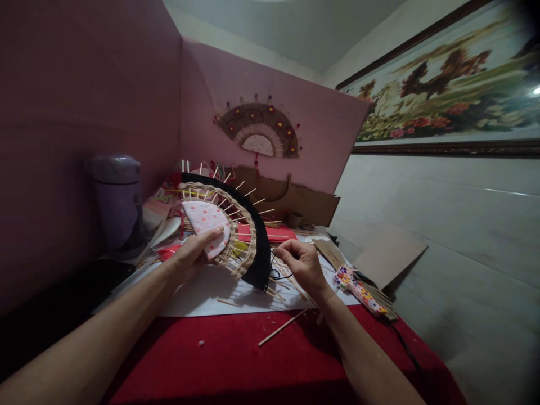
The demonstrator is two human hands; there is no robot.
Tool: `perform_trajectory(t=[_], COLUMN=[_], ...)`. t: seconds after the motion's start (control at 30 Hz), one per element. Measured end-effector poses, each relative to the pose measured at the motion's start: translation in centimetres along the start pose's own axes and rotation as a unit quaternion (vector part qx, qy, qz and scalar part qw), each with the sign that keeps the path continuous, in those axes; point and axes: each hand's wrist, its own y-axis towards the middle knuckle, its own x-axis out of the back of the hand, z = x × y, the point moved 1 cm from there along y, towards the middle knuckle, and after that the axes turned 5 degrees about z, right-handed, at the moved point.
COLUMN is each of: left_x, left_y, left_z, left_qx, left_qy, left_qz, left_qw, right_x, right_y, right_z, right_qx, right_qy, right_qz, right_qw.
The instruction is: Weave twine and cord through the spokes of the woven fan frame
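My left hand grips a half-round craft fan by its white, red-dotted centre, the thumb lying on top. Around that centre run bands of woven tan cord, thin wooden sticks that fan outward, and a wide black outer band. Just right of the band's lower end, my right hand pinches a black cord. The cord loops between the fingers and the black band. Whether a needle is in the pinch is too small to tell.
A loose stick lies on the red tablecloth. White paper with sticks is under the fan. A lilac container stands left. A flower-patterned item and cardboard lie right. A finished-looking fan hangs on the pink panel.
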Motion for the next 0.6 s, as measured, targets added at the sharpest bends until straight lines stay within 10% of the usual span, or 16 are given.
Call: perform_trajectory(t=[0.6], left_x=[-0.17], left_y=[-0.27], left_z=[-0.02], left_qx=[0.020], left_qy=[-0.005], left_qz=[0.026], left_qw=[0.999], right_x=[0.65], right_y=[0.40], right_z=[-0.74], right_qx=[0.016], right_qy=[-0.022], right_qz=[-0.030], right_qw=[0.999])
